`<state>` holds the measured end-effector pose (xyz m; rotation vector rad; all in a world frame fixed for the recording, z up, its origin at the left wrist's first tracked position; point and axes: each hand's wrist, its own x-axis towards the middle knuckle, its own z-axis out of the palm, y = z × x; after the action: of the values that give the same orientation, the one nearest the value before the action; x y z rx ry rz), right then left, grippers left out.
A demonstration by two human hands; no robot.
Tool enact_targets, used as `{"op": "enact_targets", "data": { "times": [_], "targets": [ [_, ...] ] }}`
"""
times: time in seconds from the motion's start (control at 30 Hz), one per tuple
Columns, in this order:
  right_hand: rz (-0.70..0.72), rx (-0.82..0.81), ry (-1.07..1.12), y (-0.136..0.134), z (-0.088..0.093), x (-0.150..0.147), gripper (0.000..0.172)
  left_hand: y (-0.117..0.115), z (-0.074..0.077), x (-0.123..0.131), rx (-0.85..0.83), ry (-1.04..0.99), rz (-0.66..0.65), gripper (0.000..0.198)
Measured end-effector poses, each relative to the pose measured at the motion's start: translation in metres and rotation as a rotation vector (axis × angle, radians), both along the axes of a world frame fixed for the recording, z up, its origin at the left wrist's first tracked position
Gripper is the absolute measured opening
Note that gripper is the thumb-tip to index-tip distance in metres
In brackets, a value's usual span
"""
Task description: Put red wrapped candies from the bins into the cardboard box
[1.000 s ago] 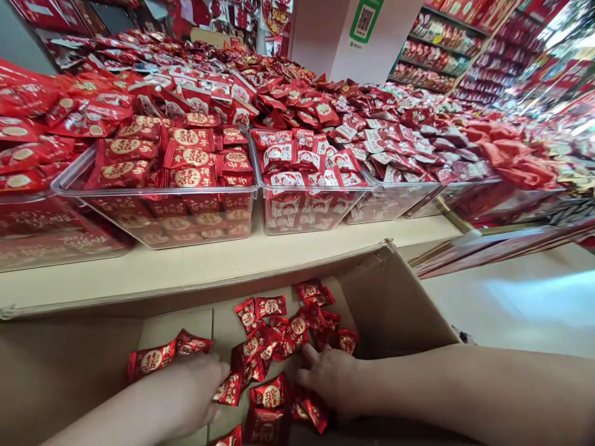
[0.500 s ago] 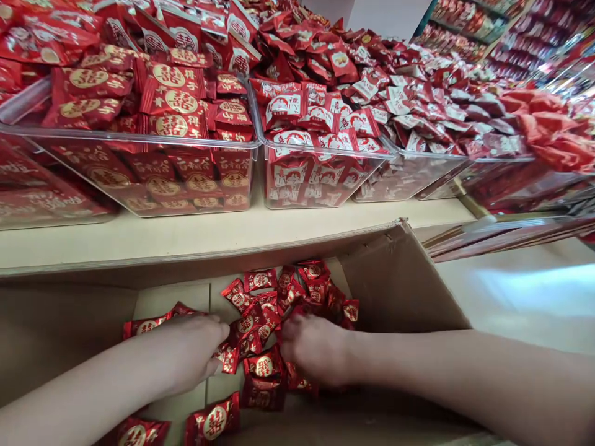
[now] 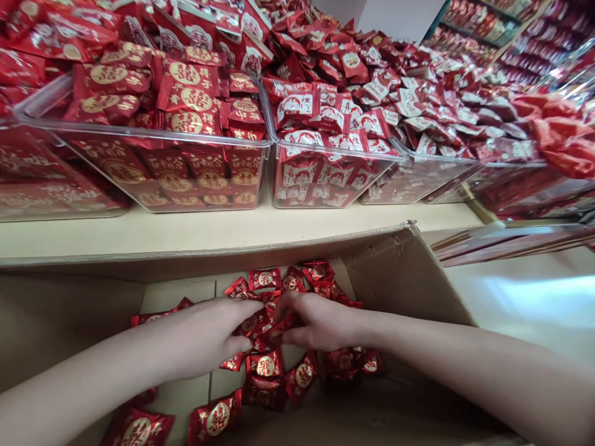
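Red wrapped candies [image 3: 263,365] with gold round emblems lie loose on the floor of a cardboard box [image 3: 390,279]. My left hand [image 3: 218,334] reaches into the box, its fingers stretched out and the thumb apart, at the left side of the candy pile. Facing it, my right hand [image 3: 318,322] curls its fingers and thumb round red candies at the middle of the pile. Its fingertips partly cover those candies, so how many it holds is hidden. A single candy [image 3: 216,419] lies nearer to me, below my left hand.
Behind the box runs a pale shelf [image 3: 186,234]. On it stand clear plastic bins, one with red and gold packets [image 3: 193,99] and one with red and white packets [image 3: 302,106]. More filled bins extend to the right, and stocked racks [image 3: 474,31] rise at the back.
My left hand has moved right, over the pile. The right hand has lifted slightly from among the candies, and some candies now lie below its wrist. The view has shifted slightly.
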<state>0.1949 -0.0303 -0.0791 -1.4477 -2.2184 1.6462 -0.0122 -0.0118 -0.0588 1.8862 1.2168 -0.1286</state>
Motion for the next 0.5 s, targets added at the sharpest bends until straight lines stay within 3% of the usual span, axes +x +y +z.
{"op": "enact_targets", "data": {
  "times": [0.13,0.2,0.33,0.5],
  "targets": [
    [-0.282,-0.49,0.428,0.004,0.022,-0.005,0.034,0.0,0.016,0.012,-0.158,-0.109,-0.061,0.019],
    [-0.351,-0.591,0.541,0.002,0.027,-0.007,0.038,0.0,0.023,0.016,-0.26,-0.178,-0.006,0.026],
    [-0.465,-0.589,0.624,0.0,0.037,-0.01,0.044,-0.002,0.034,0.017,-0.41,-0.313,0.171,0.028],
    [-0.498,-0.332,0.708,0.003,0.054,-0.011,0.033,-0.004,0.048,0.014,-0.313,-0.48,0.359,0.023]
  ]
}}
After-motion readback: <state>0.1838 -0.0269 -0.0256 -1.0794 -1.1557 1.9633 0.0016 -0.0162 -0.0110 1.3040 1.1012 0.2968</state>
